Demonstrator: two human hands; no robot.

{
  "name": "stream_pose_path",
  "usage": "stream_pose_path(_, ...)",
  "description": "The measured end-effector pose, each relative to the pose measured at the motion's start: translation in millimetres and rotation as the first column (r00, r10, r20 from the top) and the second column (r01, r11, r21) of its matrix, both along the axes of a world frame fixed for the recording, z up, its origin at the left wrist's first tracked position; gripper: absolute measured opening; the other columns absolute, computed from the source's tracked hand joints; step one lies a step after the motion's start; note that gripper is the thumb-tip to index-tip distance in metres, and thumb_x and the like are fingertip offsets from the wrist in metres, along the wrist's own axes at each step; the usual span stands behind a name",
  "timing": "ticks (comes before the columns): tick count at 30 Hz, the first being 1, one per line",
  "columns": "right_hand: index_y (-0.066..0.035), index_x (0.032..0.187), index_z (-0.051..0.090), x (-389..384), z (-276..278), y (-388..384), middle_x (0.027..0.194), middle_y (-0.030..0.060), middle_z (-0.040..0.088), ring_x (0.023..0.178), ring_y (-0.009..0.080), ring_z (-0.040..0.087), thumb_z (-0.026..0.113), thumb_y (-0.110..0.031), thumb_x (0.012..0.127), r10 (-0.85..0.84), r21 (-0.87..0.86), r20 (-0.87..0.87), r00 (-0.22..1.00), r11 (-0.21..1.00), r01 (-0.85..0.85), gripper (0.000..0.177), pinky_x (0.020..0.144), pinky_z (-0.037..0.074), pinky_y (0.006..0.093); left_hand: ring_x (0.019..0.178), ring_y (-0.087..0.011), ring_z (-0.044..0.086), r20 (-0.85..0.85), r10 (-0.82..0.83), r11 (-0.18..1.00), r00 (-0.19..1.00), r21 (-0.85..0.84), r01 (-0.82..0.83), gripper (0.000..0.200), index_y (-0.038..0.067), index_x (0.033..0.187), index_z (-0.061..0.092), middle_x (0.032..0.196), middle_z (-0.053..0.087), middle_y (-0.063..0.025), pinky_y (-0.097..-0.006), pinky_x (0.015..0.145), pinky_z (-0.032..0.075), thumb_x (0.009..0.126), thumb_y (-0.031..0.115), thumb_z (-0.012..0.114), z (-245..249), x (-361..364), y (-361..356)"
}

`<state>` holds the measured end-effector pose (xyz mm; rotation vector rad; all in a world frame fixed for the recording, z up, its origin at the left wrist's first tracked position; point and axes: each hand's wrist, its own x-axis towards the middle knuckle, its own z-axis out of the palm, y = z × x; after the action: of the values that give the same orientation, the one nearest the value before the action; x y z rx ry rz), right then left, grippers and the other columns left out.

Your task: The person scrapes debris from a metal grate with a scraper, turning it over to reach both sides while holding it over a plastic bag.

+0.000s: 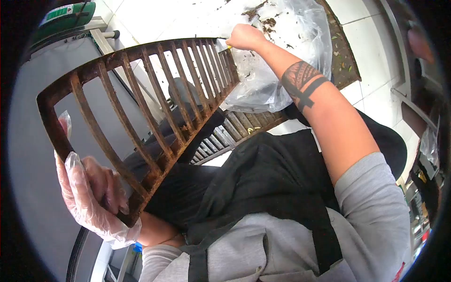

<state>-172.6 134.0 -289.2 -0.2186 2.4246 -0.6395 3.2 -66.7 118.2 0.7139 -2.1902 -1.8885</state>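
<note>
- Currently, grate point(141, 108) held tilted above the floor drain point(235, 128).
- Left hand point(94, 197): gloved fingers point(112, 189) grasp near end; right hand point(244, 36) clenched at far end.
- Next move likely needs both grips steady.

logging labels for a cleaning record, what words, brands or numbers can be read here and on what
No text here can be read.
White label on the green appliance: printed, but too blurred to read.
Rusty metal grate, clear plastic bag, black apron: no markings visible.
</note>
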Motion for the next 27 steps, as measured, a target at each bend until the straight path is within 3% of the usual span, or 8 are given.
stream_pose_path(2, -0.005, 0.098, 0.081, -7, -8, 2, 0.102, 0.0224, 0.077, 0.1, 0.0389, 0.074, 0.069, -0.04, 0.086, 0.119, -0.027, 0.004, 0.993, 0.993, -0.118, 0.039, 0.089, 0.058, 0.0486, 0.037, -0.0026, 0.026, -0.012, 0.007, 1.0, 1.0, -0.023, -0.007, 0.059, -0.006, 0.162, 0.026, 0.059, 0.036, 0.0044, -0.0205, 0.033, 0.025, 0.11, 0.013, 0.05, -3, 0, 0)
stream_pose_path(10, -0.009, 0.096, 0.079, -8, -2, 11, 0.099, 0.0182, 0.076, 0.098, 0.0401, 0.072, 0.065, -0.042, 0.095, 0.246, -0.039, -0.194, 0.95, 0.965, -0.258, 0.036, 0.088, 0.056, 0.0519, 0.036, -0.0025, 0.029, -0.017, 0.033, 0.998, 0.999, -0.06, -0.034, 0.063, -0.011, 0.161, 0.022, 0.057, 0.038, 0.003, -0.0195, 0.032, 0.029, 0.108, 0.007, 0.052, 3, -1, 5)
stream_pose_path(12, -0.009, 0.108, 0.079, -10, -1, 14, 0.106, 0.0178, 0.077, 0.104, 0.0382, 0.073, 0.067, -0.043, 0.095, 0.291, -0.031, -0.17, 0.941, 0.953, -0.3, 0.038, 0.091, 0.057, 0.0506, 0.036, -0.0026, 0.029, -0.021, 0.052, 0.995, 0.998, -0.09, -0.054, 0.064, -0.01, 0.161, 0.021, 0.057, 0.038, 0.003, -0.0197, 0.032, 0.029, 0.108, 0.006, 0.051, 3, -3, 10)
stream_pose_path(19, -0.015, 0.11, 0.08, -2, -32, 9, 0.111, 0.0135, 0.076, 0.111, 0.0334, 0.07, 0.064, -0.042, 0.097, 0.261, -0.051, -0.227, 0.938, 0.959, -0.279, 0.034, 0.101, 0.045, 0.0512, 0.036, -0.003, 0.029, -0.036, 0.017, 1.0, 0.999, -0.02, -0.018, 0.064, -0.01, 0.162, 0.02, 0.057, 0.037, 0.0033, -0.0205, 0.032, 0.028, 0.108, 0.006, 0.05, 1, -7, 11)
stream_pose_path(22, -0.013, 0.096, 0.079, 3, -52, 7, 0.098, 0.0135, 0.077, 0.099, 0.0354, 0.071, 0.064, -0.043, 0.098, 0.166, -0.091, -0.314, 0.935, 0.975, -0.204, 0.033, 0.098, 0.045, 0.0501, 0.036, -0.0034, 0.029, -0.032, -0.001, 1.0, 0.999, -0.026, 0.0, 0.064, -0.01, 0.162, 0.02, 0.057, 0.037, 0.0032, -0.021, 0.032, 0.028, 0.109, 0.007, 0.051, 1, -6, 11)
stream_pose_path(27, -0.015, 0.1, 0.082, 1, -57, 7, 0.101, 0.0117, 0.078, 0.102, 0.0326, 0.071, 0.066, -0.046, 0.096, 0.099, -0.2, -0.183, 0.978, 0.97, -0.136, 0.035, 0.101, 0.042, 0.0503, 0.036, -0.0036, 0.03, -0.051, -0.003, 1.0, 0.999, 0.01, 0.003, 0.064, -0.01, 0.162, 0.022, 0.058, 0.037, 0.0028, -0.0209, 0.032, 0.028, 0.108, 0.007, 0.052, -1, -6, 8)
